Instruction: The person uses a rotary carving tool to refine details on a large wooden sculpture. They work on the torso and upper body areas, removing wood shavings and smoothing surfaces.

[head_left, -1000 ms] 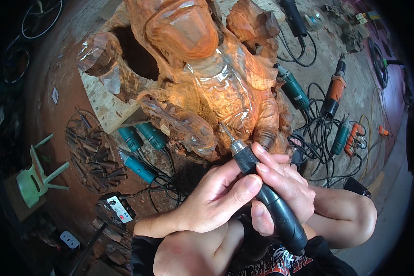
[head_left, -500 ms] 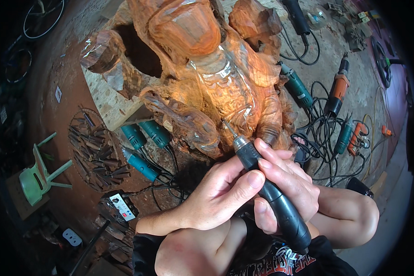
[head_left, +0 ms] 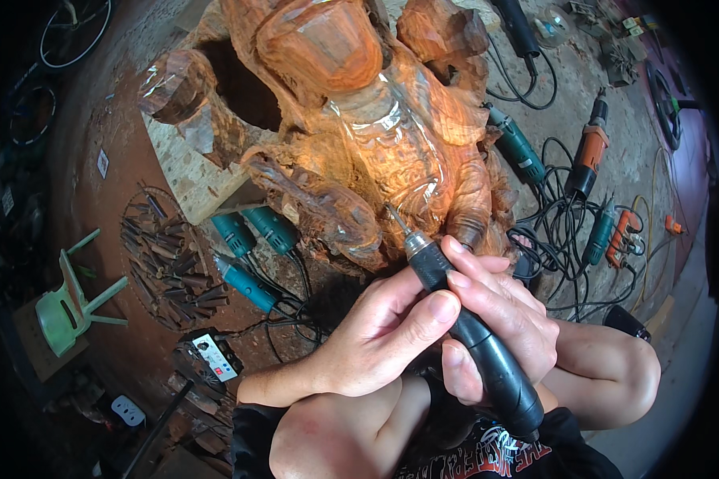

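Note:
A large reddish-brown wood carving (head_left: 399, 144) with a glossy surface fills the upper middle. Both hands hold a black rotary carving handpiece (head_left: 487, 351), slanted with its thin metal bit pointing up and left at the carving's lower part. Whether the bit's tip touches the wood I cannot tell. My left hand (head_left: 383, 335) closes round the front of the handpiece, its thumb lying over the grip. My right hand (head_left: 507, 319) wraps the body from the other side, fingers along the top and thumb beneath.
Green power tools (head_left: 519, 152), an orange tool (head_left: 591, 156) and tangled black cables (head_left: 563, 239) lie right of the carving. More green tools (head_left: 252, 231) stand at its left. A round tray of chisels or bits (head_left: 172, 267), a white control box (head_left: 214, 358) and a light green chair (head_left: 60, 319) are further left.
The view has shifted very slightly. Hands, handpiece and carving keep nearly the same places, and the grip looks unchanged.

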`<action>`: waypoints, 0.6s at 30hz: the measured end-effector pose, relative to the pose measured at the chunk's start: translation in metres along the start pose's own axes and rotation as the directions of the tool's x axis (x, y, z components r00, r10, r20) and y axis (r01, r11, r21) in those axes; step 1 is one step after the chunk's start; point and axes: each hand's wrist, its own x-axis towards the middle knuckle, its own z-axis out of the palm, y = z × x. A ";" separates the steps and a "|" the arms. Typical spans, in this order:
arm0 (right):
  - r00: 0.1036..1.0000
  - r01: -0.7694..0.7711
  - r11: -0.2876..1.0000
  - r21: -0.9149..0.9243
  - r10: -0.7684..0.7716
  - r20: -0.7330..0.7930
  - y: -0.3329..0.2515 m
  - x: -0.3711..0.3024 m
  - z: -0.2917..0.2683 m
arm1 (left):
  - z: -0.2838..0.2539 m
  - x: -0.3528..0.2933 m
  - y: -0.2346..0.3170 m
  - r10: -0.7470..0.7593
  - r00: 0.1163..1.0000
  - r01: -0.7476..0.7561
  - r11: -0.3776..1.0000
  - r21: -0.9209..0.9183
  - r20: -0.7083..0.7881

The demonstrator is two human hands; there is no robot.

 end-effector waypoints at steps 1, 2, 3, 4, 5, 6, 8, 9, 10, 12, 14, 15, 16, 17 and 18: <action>1.000 -0.001 1.000 -0.003 0.001 -0.005 0.000 0.000 0.000 | 0.000 0.000 0.000 0.002 1.000 -0.002 1.000 -0.001 0.001; 1.000 0.004 1.000 -0.003 -0.004 -0.004 0.001 0.000 0.001 | 0.000 0.000 0.000 0.002 1.000 -0.002 1.000 -0.004 -0.003; 1.000 0.009 1.000 -0.003 -0.009 -0.003 0.001 0.000 0.001 | 0.000 0.000 -0.001 0.003 1.000 -0.003 1.000 -0.008 -0.006; 1.000 0.014 1.000 -0.003 -0.014 -0.003 0.002 0.000 0.001 | 0.000 -0.001 -0.002 0.003 1.000 -0.003 1.000 -0.012 -0.009; 1.000 0.009 1.000 0.002 -0.009 0.002 0.001 0.000 0.001 | 0.000 -0.001 -0.001 0.000 1.000 0.000 1.000 -0.013 -0.007; 1.000 0.004 1.000 0.006 -0.004 0.007 0.000 0.001 0.000 | 0.000 -0.001 0.001 -0.003 1.000 0.003 1.000 -0.013 -0.006; 1.000 0.003 1.000 0.006 -0.003 -0.004 0.000 -0.001 0.001 | 0.001 -0.001 0.001 -0.012 1.000 0.012 1.000 -0.022 -0.006; 1.000 0.008 1.000 0.001 -0.008 -0.021 0.001 -0.003 0.001 | 0.002 0.000 -0.001 -0.017 1.000 0.017 0.999 -0.031 -0.006; 0.999 0.013 1.000 -0.003 -0.013 -0.037 0.002 -0.005 0.002 | 0.002 0.000 -0.002 -0.023 1.000 0.022 0.999 -0.040 -0.007; 1.000 0.002 1.000 0.002 -0.002 -0.011 0.000 -0.003 0.001 | 0.001 -0.001 -0.002 -0.024 1.000 0.024 0.999 -0.030 -0.008; 1.000 -0.002 1.000 0.004 0.002 -0.004 0.000 -0.002 0.001 | 0.000 -0.002 -0.001 -0.029 1.000 0.028 0.999 -0.031 -0.009; 1.000 0.000 1.000 0.003 0.000 -0.010 0.000 -0.003 0.001 | 0.001 -0.002 0.000 -0.032 0.999 0.032 0.999 -0.036 -0.011; 1.000 0.001 1.000 0.002 -0.001 -0.016 0.000 -0.003 0.002 | 0.001 -0.002 0.000 -0.035 0.999 0.035 0.999 -0.041 -0.013; 1.000 0.003 1.000 0.000 -0.003 -0.018 0.001 -0.003 0.002 | 0.001 -0.002 0.000 -0.033 0.999 0.032 0.998 -0.046 -0.010; 1.000 0.005 1.000 -0.002 -0.005 -0.019 0.001 -0.003 0.002 | 0.001 -0.001 0.000 -0.030 1.000 0.030 0.998 -0.050 -0.006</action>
